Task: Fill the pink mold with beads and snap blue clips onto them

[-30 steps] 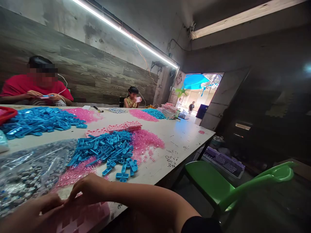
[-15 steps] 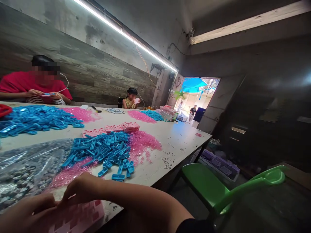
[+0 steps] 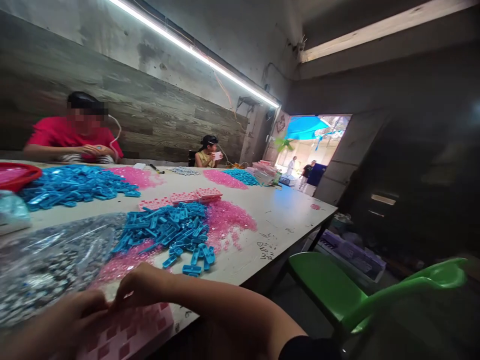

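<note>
My right hand (image 3: 144,287) is bent down over a pink block with square pockets (image 3: 129,332) at the table's near edge, its fingertips pinched; whatever lies between them is hidden. From the lower left my left hand (image 3: 71,317), blurred, reaches over the same block, its fingertips meeting those of the right. Beyond them lie blue rectangular pieces (image 3: 168,225) in a heap, with small clear pink pieces (image 3: 228,220) on both sides. A clear plastic bag of small grey and white parts (image 3: 56,260) lies to the left.
Across the white table (image 3: 285,210) sit a person in red (image 3: 80,135) and, farther off, a person in yellow (image 3: 204,157). More blue pieces (image 3: 82,185) and a red basin (image 3: 28,175) are at left. A green chair (image 3: 330,287) stands at the right edge.
The view has turned a little left, so the scene sits farther right and more of the red basin shows. Both hands remain together over the pink block.
</note>
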{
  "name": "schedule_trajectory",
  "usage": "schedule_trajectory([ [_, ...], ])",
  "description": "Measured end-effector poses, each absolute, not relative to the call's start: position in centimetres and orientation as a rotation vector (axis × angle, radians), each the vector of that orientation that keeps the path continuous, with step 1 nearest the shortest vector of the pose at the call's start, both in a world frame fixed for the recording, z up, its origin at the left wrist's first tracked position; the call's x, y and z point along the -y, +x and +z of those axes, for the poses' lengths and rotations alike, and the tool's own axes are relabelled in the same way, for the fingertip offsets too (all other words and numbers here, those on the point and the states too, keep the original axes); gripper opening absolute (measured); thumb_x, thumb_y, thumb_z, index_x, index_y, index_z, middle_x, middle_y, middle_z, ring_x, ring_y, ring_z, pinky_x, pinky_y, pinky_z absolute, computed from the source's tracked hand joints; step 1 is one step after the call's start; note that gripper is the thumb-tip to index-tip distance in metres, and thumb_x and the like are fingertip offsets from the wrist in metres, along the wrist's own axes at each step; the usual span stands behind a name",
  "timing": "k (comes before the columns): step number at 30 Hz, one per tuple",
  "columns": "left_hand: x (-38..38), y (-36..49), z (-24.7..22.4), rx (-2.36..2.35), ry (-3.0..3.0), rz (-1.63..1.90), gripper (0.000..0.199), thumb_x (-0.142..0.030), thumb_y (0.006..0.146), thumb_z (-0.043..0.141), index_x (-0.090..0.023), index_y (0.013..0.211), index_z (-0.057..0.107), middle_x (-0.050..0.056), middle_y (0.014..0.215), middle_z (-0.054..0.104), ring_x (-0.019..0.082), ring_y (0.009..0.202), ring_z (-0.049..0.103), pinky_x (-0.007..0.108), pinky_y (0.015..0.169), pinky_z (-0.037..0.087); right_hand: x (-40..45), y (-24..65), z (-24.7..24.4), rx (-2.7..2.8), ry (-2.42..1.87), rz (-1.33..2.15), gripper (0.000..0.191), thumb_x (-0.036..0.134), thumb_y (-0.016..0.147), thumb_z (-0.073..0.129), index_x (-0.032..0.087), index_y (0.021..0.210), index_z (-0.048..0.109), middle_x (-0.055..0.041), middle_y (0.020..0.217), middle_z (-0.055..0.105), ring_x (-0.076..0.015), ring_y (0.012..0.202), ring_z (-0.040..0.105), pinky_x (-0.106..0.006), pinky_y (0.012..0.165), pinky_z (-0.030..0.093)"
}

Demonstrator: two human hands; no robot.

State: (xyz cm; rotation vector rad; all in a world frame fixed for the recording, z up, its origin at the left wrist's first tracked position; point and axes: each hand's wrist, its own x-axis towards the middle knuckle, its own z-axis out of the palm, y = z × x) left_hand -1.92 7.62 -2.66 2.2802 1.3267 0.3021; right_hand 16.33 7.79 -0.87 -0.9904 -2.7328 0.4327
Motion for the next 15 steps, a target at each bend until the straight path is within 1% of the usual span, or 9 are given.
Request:
schedule_trajectory([
  [2, -7.0, -1.9, -1.4, -1.242, 2.314, 0.263, 0.036, -0.049, 0.067, 0.043, -0.022, 0.062, 0.066, -0.003, 0.064, 0.066, 0.016, 0.064, 0.056, 0.020, 0.058, 0.037, -7.4, 16.4, -1.1, 2.708, -0.925, 0.366, 0.012, 0.015, 0.075, 0.062, 0.015, 0.085, 0.069, 0.0000, 0.078, 0.069, -0.0101, 0.071, 0.060, -0.017, 0.065, 0.041],
  [4, -6.2, -1.8, -0.2, -1.253, 2.343, 0.268, 0.034, -0.044, 0.071, 0.045, -0.018, 0.068, 0.067, 0.001, 0.067, 0.066, 0.016, 0.065, 0.057, 0.021, 0.059, 0.037, -7.0, 16.4, -1.4, 2.655, -0.902, 0.339, 0.010, 0.011, 0.072, 0.065, 0.014, 0.080, 0.070, -0.0021, 0.075, 0.069, -0.0113, 0.068, 0.061, -0.018, 0.064, 0.042],
  [6, -5.6, -1.6, 0.4, -1.254, 2.372, 0.265, 0.030, -0.037, 0.074, 0.046, -0.017, 0.075, 0.068, 0.002, 0.072, 0.067, 0.016, 0.067, 0.058, 0.021, 0.061, 0.038, -6.8, 16.4, -1.7, 2.596, -0.872, 0.363, 0.009, 0.011, 0.072, 0.065, 0.013, 0.078, 0.071, -0.0044, 0.076, 0.069, -0.0115, 0.066, 0.061, -0.018, 0.062, 0.043],
  [7, -5.4, -1.5, 0.5, -1.246, 2.398, 0.261, 0.028, -0.034, 0.074, 0.046, -0.017, 0.075, 0.069, 0.003, 0.071, 0.066, 0.016, 0.067, 0.057, 0.021, 0.062, 0.039, -6.7, 16.5, -1.7, 2.576, -0.847, 0.379, 0.011, 0.009, 0.072, 0.064, 0.013, 0.079, 0.071, -0.0046, 0.076, 0.070, -0.0115, 0.065, 0.062, -0.018, 0.062, 0.044],
  [9, -5.3, -1.6, 0.5, -1.202, 2.430, 0.288, 0.025, -0.030, 0.075, 0.047, -0.018, 0.078, 0.069, 0.003, 0.073, 0.066, 0.015, 0.068, 0.057, 0.022, 0.063, 0.039, -6.5, 16.7, -1.6, 2.544, -0.796, 0.395, 0.012, 0.011, 0.073, 0.063, 0.016, 0.079, 0.072, -0.0044, 0.079, 0.070, -0.0121, 0.069, 0.063, -0.018, 0.065, 0.045],
  [11, -5.4, -2.1, 0.4, -1.154, 2.467, 0.381, 0.025, -0.031, 0.077, 0.048, -0.018, 0.081, 0.069, 0.003, 0.073, 0.065, 0.015, 0.067, 0.056, 0.022, 0.062, 0.040, -6.5, 17.3, -1.1, 2.541, -0.806, 0.383, 0.011, 0.017, 0.074, 0.064, 0.019, 0.081, 0.072, -0.0043, 0.088, 0.069, -0.0139, 0.076, 0.063, -0.021, 0.069, 0.046],
  [15, -6.5, -4.5, 0.7, -1.230, 2.473, 0.764, 0.029, -0.034, 0.083, 0.044, -0.016, 0.084, 0.066, 0.006, 0.079, 0.065, 0.016, 0.070, 0.058, 0.024, 0.065, 0.043, -6.8, 20.3, 0.6, 2.389, -1.188, 0.234, 0.020, 0.017, 0.074, 0.062, 0.021, 0.092, 0.070, -0.0045, 0.100, 0.067, -0.0194, 0.094, 0.060, -0.028, 0.081, 0.046],
])
